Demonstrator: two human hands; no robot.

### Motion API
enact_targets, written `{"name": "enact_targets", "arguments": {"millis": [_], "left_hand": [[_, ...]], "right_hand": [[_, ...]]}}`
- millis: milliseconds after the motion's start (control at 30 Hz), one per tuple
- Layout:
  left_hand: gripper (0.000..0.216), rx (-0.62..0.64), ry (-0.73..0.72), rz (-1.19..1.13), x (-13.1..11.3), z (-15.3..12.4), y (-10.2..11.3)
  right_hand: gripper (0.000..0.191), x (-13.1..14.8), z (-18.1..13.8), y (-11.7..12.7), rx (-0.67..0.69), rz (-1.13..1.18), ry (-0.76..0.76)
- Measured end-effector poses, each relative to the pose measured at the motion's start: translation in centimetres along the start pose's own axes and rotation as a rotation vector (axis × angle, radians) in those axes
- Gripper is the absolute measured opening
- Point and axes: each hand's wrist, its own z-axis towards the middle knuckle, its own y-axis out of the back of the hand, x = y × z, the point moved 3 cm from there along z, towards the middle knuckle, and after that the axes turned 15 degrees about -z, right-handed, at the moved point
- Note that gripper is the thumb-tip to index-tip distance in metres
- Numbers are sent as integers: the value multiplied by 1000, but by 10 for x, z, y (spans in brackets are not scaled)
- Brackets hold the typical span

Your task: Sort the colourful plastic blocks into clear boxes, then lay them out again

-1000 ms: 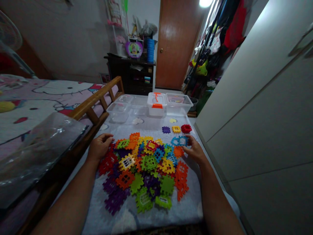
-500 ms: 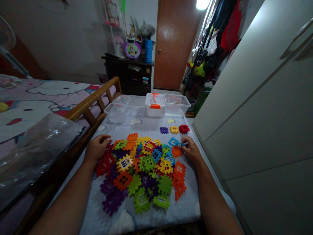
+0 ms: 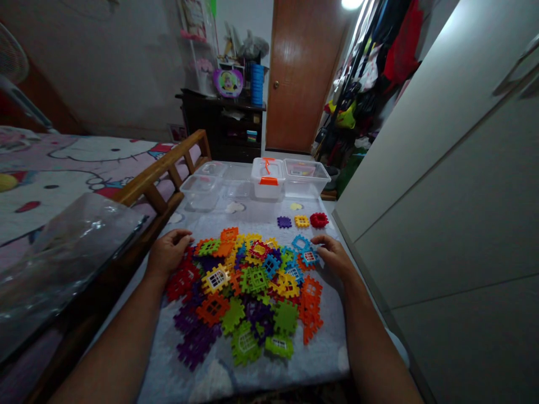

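A pile of notched plastic building tiles in several colours lies between my hands, with a green tile [image 3: 254, 279] near its middle. At the right edge of the pile, my right hand [image 3: 336, 255] is open, fingers stretched toward a blue tile with a white window [image 3: 309, 257]. That tile lies over an orange tile, beside a blue frame tile [image 3: 300, 243]. My left hand [image 3: 169, 252] rests at the pile's left edge by the red tiles [image 3: 183, 280]. Its fingers are loosely bent and apart from the thumb, with nothing visible in them.
Beyond the pile sit a purple tile [image 3: 284, 222], a yellow tile [image 3: 301, 221] and stacked red pieces [image 3: 319, 220]. Clear plastic boxes [image 3: 307, 179] and a lidded box with orange clips [image 3: 268, 191] stand at the far end. A wooden bed rail [image 3: 162, 168] borders the left, a pale cabinet [image 3: 442, 196] the right.
My right hand has let go of the blue tile, which now lies flat with its white window facing up. The fingers have straightened. My left hand stays where it was.
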Motion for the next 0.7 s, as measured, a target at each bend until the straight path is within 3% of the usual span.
{"name": "enact_targets", "arguments": {"millis": [133, 233, 333, 433, 700], "left_hand": [[34, 9, -19, 4, 4, 2, 0], [36, 22, -19, 17, 4, 2, 1], [36, 19, -1, 32, -1, 0, 0], [37, 21, 4, 33, -5, -2, -1], [35, 13, 2, 35, -5, -2, -1]], "right_hand": [[22, 1, 16, -12, -205, -356, -1], [19, 1, 25, -24, -214, -557, -23], [15, -1, 29, -30, -202, -606, -40], [12, -1, 30, -31, -184, -525, -26], [19, 5, 21, -13, -182, 12, -23]]}}
